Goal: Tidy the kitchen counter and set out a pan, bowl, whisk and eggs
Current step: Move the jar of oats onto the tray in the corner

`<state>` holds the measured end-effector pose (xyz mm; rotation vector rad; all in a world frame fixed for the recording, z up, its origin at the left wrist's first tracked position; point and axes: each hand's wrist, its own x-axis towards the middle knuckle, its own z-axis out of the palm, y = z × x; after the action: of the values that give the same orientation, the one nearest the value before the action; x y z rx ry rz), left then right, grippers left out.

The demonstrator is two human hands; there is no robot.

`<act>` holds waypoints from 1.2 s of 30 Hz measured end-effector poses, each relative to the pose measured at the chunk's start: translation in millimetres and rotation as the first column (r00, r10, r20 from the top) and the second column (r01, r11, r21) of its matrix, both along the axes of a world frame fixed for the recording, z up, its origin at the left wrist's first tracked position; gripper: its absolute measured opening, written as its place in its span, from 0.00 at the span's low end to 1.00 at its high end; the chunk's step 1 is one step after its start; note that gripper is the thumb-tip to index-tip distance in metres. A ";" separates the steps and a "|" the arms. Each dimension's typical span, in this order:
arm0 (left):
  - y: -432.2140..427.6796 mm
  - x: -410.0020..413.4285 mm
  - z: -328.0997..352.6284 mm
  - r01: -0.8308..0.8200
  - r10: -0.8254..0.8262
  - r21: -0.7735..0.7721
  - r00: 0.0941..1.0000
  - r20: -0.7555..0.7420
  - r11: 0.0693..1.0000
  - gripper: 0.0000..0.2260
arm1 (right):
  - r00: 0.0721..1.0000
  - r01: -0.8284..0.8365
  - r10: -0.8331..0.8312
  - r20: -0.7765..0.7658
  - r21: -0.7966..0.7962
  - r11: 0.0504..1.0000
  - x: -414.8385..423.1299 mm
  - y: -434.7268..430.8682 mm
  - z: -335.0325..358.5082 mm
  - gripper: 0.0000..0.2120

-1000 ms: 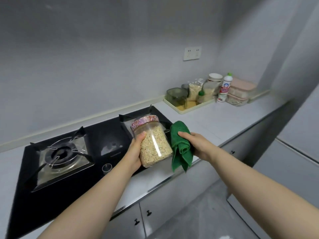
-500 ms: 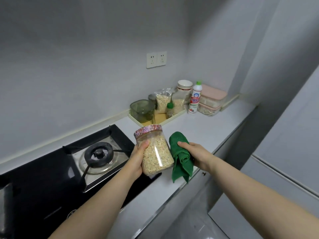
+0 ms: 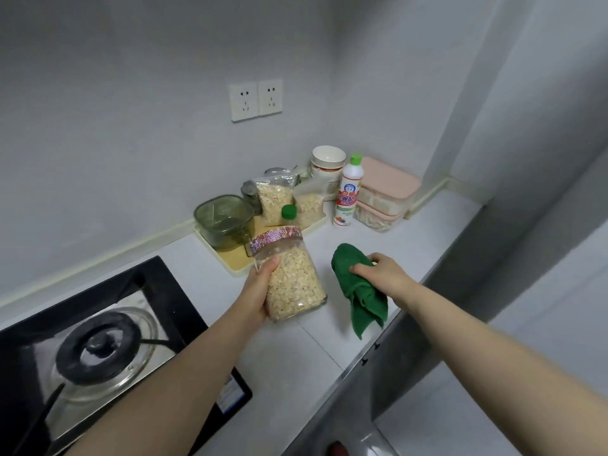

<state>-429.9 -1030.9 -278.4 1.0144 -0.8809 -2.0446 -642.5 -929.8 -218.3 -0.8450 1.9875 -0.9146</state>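
My left hand (image 3: 258,291) grips a clear jar of oats (image 3: 289,274) with a patterned lid, held tilted above the white counter (image 3: 289,360). A folded green cloth (image 3: 358,291) is held by my right hand (image 3: 381,274), hanging over the counter near its front edge. White stacked bowls (image 3: 328,162) stand at the back by the wall. No pan, whisk or eggs are in view.
A cream tray (image 3: 237,263) holds a green glass container (image 3: 225,222), oat bags (image 3: 276,199) and a green-capped bottle (image 3: 289,213). A white cleaner bottle (image 3: 349,190) and pink-lidded boxes (image 3: 385,192) sit beside it. The black gas hob (image 3: 98,347) lies left.
My view has swung right along the counter, and both hands moved right with the jar and cloth, away from the hob toward the tray. The grips are unchanged.
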 end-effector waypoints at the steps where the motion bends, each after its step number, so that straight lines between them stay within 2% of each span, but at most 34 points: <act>1: -4.4 -6.4 -3.8 -0.014 0.014 -0.005 1.000 0.010 1.000 0.22 | 0.996 0.002 -0.001 -0.094 0.018 1.000 -14.3 -7.5 -3.9 0.15; 5: -22.8 -33.3 -13.8 -0.059 0.059 -0.003 0.997 0.052 0.998 0.22 | 0.886 -0.049 0.117 -0.448 0.160 0.986 -71.0 -40.1 -24.4 0.15; 10: -50.6 -60.2 -23.8 -0.117 0.116 0.009 0.990 0.073 0.993 0.27 | 0.717 -0.093 0.296 -0.631 0.334 0.938 -126.6 -84.6 -56.2 0.17; 12: -58.5 -65.8 -25.0 -0.141 0.140 0.014 0.988 0.070 0.990 0.29 | 0.658 -0.084 0.319 -0.682 0.354 0.931 -136.6 -101.4 -64.5 0.19; 15: -68.9 -78.2 -29.9 -0.177 0.176 0.011 0.982 0.072 0.984 0.30 | 0.642 -0.018 0.230 -0.731 0.286 0.958 -152.5 -125.3 -74.4 0.20; 17: -72.9 -82.7 -32.7 -0.196 0.195 0.014 0.978 0.069 0.980 0.30 | 0.662 -0.019 0.223 -0.716 0.282 0.959 -158.4 -134.5 -83.8 0.24; 19: -76.3 -85.8 -35.8 -0.221 0.220 0.009 0.972 0.079 0.975 0.32 | 0.703 -0.126 0.356 -0.616 0.385 0.914 -161.3 -138.5 -95.0 0.33; 21: -76.9 -88.6 -36.1 -0.233 0.232 0.000 0.969 0.082 0.972 0.31 | 0.688 -0.231 0.492 -0.534 0.481 0.846 -160.5 -136.4 -103.5 0.38; 22: -77.5 -90.0 -37.2 -0.237 0.236 -0.001 0.968 0.084 0.972 0.30 | 0.677 -0.245 0.508 -0.532 0.488 0.837 -160.7 -135.5 -105.8 0.38; 26: -80.9 -89.8 -35.7 -0.237 0.235 0.009 0.967 0.103 0.971 0.20 | 0.613 -0.178 0.449 -0.650 0.440 0.880 -154.4 -138.5 -106.5 0.28; 28: -84.0 -85.8 -33.2 -0.241 0.240 -0.006 0.965 0.107 0.971 0.21 | 0.462 -0.146 0.429 -0.776 0.410 0.900 -145.6 -144.6 -100.6 0.21; 30: -88.3 -77.8 -29.8 -0.253 0.256 -0.039 0.960 0.117 0.967 0.24 | 0.304 -0.251 0.380 -0.874 0.311 0.917 -132.0 -153.6 -93.0 0.16; 31: -90.9 -72.6 -28.4 -0.256 0.261 -0.061 0.957 0.125 0.965 0.27 | 0.288 -0.339 0.337 -0.896 0.233 0.912 -123.3 -158.7 -89.8 0.15; 32: -93.4 -67.3 -26.9 -0.255 0.263 -0.076 0.955 0.133 0.964 0.28 | 0.323 -0.420 0.297 -0.899 0.145 0.896 -113.2 -164.1 -86.2 0.13; 34: -97.8 -57.5 -24.7 -0.274 0.282 -0.074 0.950 0.138 0.959 0.28 | 0.450 -0.515 0.257 -0.855 -0.013 0.857 -93.1 -178.8 -79.2 0.10; 36: -101.8 -48.1 -21.4 -0.305 0.312 -0.069 0.941 0.131 0.950 0.25 | 0.512 -0.583 0.283 -0.811 -0.086 0.808 -73.4 -196.9 -70.6 0.10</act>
<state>-478.1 -1132.6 -299.7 1.2004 -0.7809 -1.6984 -715.9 -1126.8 -288.9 -2.1620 2.0972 -0.6321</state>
